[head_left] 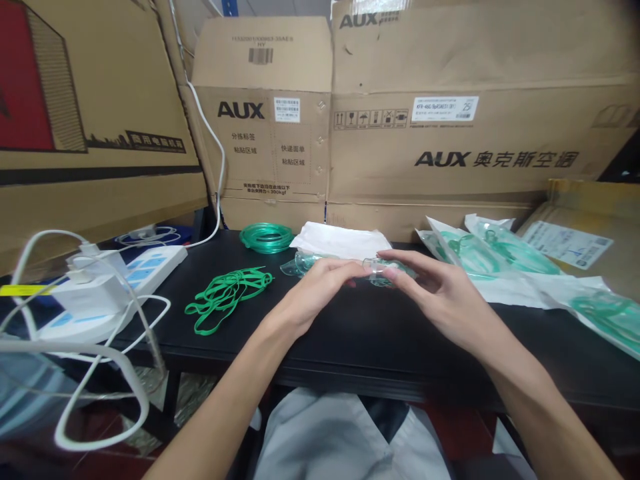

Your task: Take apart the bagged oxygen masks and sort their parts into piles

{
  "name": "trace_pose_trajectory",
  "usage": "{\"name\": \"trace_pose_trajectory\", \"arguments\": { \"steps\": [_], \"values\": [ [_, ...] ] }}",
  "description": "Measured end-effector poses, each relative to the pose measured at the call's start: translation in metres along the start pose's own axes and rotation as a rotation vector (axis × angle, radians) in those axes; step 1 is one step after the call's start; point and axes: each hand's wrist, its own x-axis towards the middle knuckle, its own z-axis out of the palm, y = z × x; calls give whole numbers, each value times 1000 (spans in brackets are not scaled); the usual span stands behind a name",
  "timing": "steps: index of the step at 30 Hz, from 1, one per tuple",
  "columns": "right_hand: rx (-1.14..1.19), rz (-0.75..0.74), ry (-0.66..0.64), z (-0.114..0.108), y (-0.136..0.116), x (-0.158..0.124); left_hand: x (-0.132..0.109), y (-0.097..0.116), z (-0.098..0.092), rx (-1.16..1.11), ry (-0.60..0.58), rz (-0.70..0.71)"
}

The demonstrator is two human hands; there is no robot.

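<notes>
My left hand (325, 283) and my right hand (440, 287) meet over the middle of the black table, fingers closed in a pinch. Between them is a clear plastic mask part (376, 268), partly covered by my fingers. Behind my left hand, more clear, greenish plastic (304, 263) shows, perhaps a mask; whether it joins the held part I cannot tell. Just beyond lies a white paper sheet or pouch (340, 239). Left of it rests a coil of green tubing (266, 237). Nearer, a loose tangle of flat green straps (227, 297) lies on the table.
Several clear-and-white pouches (470, 253) with green masks inside lie at the right. A white power strip (155, 267) with plugs and looping cables takes up the left. Large cardboard boxes (270, 147) wall off the back. The black table's (240, 357) front edge faces me.
</notes>
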Motion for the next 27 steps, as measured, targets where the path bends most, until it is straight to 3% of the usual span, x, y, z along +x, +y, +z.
{"name": "trace_pose_trajectory", "arguments": {
  "steps": [5, 15, 20, 27],
  "values": [
    [-16, -21, -37, -6, 2, 2, 1, -1, 2, -145, -58, -35],
    [47, 25, -86, -6, -3, 1, -6, 11, -8, 32, -246, 52],
    [80, -29, -67, -1, 2, 2, -6, 11, -1, 174, -146, 84],
    [30, -68, 40, 2, 6, 3, 1, -5, 5, 117, 28, 105]
  ]
}}
